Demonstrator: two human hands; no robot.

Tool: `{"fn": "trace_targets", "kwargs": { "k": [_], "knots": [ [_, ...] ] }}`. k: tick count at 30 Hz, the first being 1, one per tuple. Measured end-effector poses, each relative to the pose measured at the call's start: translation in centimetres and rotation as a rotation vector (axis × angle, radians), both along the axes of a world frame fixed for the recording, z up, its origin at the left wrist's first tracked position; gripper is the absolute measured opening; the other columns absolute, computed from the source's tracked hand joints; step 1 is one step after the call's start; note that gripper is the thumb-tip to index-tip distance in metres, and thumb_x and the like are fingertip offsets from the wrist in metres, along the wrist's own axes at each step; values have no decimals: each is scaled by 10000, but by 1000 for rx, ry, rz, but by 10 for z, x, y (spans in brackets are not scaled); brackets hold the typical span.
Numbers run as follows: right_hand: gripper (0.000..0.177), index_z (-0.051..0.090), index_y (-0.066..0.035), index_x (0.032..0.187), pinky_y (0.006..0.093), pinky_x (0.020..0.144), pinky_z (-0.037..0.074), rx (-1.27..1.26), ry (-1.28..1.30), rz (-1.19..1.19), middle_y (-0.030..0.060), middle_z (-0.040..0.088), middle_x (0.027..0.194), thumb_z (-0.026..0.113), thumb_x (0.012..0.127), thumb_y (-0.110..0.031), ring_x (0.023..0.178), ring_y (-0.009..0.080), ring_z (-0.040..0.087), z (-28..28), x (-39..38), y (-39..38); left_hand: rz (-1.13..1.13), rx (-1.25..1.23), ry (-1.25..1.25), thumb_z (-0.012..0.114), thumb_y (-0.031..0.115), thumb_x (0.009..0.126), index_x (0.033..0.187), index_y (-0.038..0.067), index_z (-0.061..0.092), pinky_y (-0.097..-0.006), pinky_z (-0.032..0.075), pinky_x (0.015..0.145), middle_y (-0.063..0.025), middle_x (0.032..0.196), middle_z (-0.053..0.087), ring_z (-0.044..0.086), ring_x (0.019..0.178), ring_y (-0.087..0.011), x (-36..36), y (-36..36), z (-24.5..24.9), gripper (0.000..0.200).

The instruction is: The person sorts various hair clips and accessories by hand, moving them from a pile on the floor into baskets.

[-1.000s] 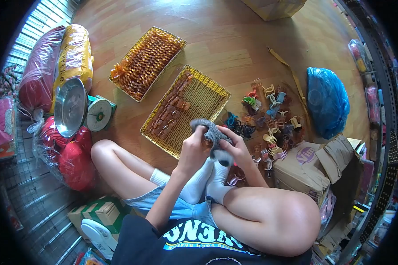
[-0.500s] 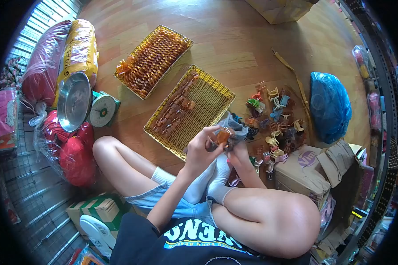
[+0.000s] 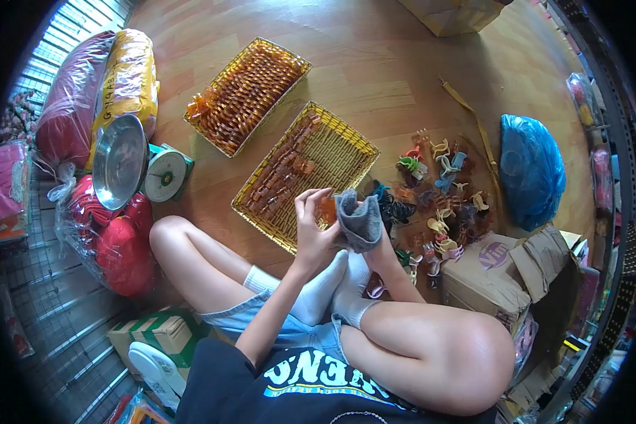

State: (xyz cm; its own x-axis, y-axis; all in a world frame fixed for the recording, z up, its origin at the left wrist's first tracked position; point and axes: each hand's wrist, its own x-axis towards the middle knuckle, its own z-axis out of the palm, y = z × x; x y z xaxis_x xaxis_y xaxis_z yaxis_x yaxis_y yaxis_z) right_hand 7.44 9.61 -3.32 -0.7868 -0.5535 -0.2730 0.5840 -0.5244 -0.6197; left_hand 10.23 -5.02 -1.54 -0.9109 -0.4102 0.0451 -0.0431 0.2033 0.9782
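Between the thumb and fingers of my left hand (image 3: pixel 314 230) is an amber hair claw clip (image 3: pixel 326 210), partly hidden by the fingers. My right hand (image 3: pixel 383 249) grips a grey cloth (image 3: pixel 360 225), held up against the clip; most of its fingers are behind the cloth. Both hands are above the near edge of a gold woven basket (image 3: pixel 339 159). Rows of brown claw clips (image 3: pixel 279 173) lie along that basket's left side. On the floor to the right is a loose pile of mixed-colour claw clips (image 3: pixel 445 194).
A second basket (image 3: pixel 222 145) farther off is filled with shiny amber clips. To the left stand a dial scale (image 3: pixel 166 175) with a metal pan (image 3: pixel 120 162) and wrapped bundles (image 3: pixel 124 78). A blue plastic bag (image 3: pixel 531 173) and an open cardboard box (image 3: pixel 484 272) are on the right.
The grey cloth has come up in front of the right hand and now partly covers the clip. My left hand has shifted slightly left and turned, its fingers raised more.
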Motion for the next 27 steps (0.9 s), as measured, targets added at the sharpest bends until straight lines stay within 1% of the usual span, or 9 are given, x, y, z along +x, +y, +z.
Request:
{"fn": "trace_targets", "kwargs": {
  "k": [9, 10, 11, 16, 19, 21, 24, 26, 27],
  "knots": [
    [397, 421, -107, 1351, 315, 1001, 417, 279, -90, -186, 30, 519, 1278, 485, 978, -229, 1160, 156, 518, -26, 15, -2, -439, -163, 122, 606, -165, 658, 1377, 86, 379, -402, 477, 932, -173, 1213, 468, 543, 1107, -323, 0, -3, 12, 795],
    [387, 425, -106, 1342, 312, 994, 419, 417, -107, -218, 32, 522, 1267, 492, 975, -212, 1149, 152, 521, -24, 14, -3, -437, -165, 122, 606, -165, 658, 1377, 86, 379, -402, 477, 932, -173, 1213, 468, 543, 1107, -323, 1, -3, 10, 795],
    [410, 421, -95, 1331, 292, 980, 418, 474, 226, -135, 47, 516, 1269, 547, 947, -161, 1135, 128, 516, -24, 5, -4, -384, -133, 133, 598, -160, 670, 1377, 82, 378, -398, 482, 930, -174, 1213, 467, 550, 1100, -315, 3, -2, 7, 779],
    [375, 609, -32, 1117, 279, 794, 508, 598, 365, -187, 46, 661, 1020, 737, 770, -86, 888, 156, 641, -14, 4, -3, -97, 206, -20, 643, -50, 690, 1312, 15, 439, -377, 471, 953, -162, 1108, 560, 583, 1068, -279, 12, 3, 1, 658],
    [395, 610, 1, 1094, 313, 710, 519, 915, 1049, -63, 128, 680, 964, 727, 723, -66, 823, 219, 681, 2, -7, -4, -158, -114, -164, 621, -10, 741, 1177, -17, 533, -366, 485, 882, -163, 1046, 589, 603, 1005, -274, 22, 3, 5, 445],
    [391, 611, -3, 1099, 311, 716, 519, 931, 1111, 51, 127, 682, 969, 712, 726, -55, 825, 222, 680, 5, -13, -2, -181, -335, -211, 616, 36, 786, 1056, -49, 606, -361, 485, 772, -183, 919, 603, 617, 894, -290, 23, -1, 6, 282],
    [390, 605, 9, 1111, 328, 732, 519, 864, 1148, 128, 152, 664, 960, 679, 729, -27, 832, 264, 673, 16, -19, -3, -75, -154, -268, 625, 39, 800, 1031, -47, 626, -339, 483, 753, -155, 904, 600, 617, 866, -254, 18, -7, 8, 246],
    [405, 606, -6, 1110, 360, 742, 520, 580, 581, -177, 168, 612, 969, 691, 717, -53, 829, 326, 657, 7, -24, -3, 0, 103, -247, 643, 52, 838, 1076, -22, 646, -291, 473, 742, -87, 948, 559, 571, 868, -164, 12, -19, -12, 249],
    [361, 604, -37, 1119, 392, 777, 516, 998, 953, -42, 174, 553, 984, 658, 772, -120, 869, 373, 632, 29, -39, 5, 38, 71, -144, 658, 64, 837, 1105, -7, 647, -296, 473, 742, -89, 976, 534, 559, 879, -173, 9, -21, -24, 276]
  ]
}}
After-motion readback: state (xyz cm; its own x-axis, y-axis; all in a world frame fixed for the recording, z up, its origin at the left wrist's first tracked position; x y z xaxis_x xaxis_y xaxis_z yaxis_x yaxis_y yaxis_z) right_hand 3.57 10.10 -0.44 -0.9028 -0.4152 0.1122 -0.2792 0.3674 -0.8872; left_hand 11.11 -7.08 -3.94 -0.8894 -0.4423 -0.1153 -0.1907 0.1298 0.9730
